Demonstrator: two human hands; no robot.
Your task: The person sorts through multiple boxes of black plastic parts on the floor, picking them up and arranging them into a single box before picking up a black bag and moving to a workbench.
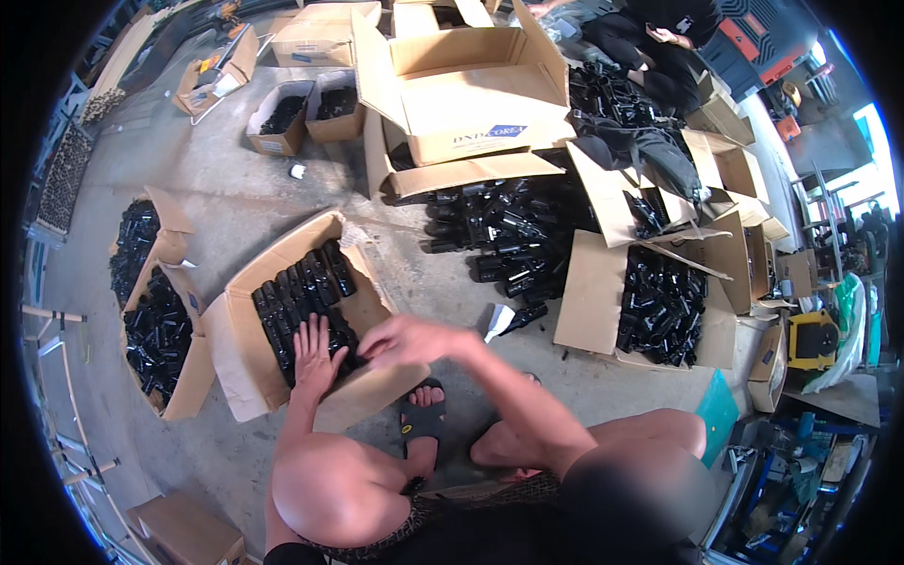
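An open cardboard box (268, 250) stands on the floor in front of me, left of the middle. Inside it, glossy black plastic parts (299, 287) lie side by side in rows. My left hand (315, 356) rests flat on the nearer parts with its fingers spread. Over the box's right side reaches my right hand (403, 339), its fingers bent and closed at the near end of the row. What those fingers hold, if anything, is hidden.
A loose pile of black parts (518, 221) lies on the floor beyond. Boxes of black parts stand at left (158, 330) and right (664, 301). A large open box (480, 89) sits behind the pile. Another person (650, 47) sits at the far right.
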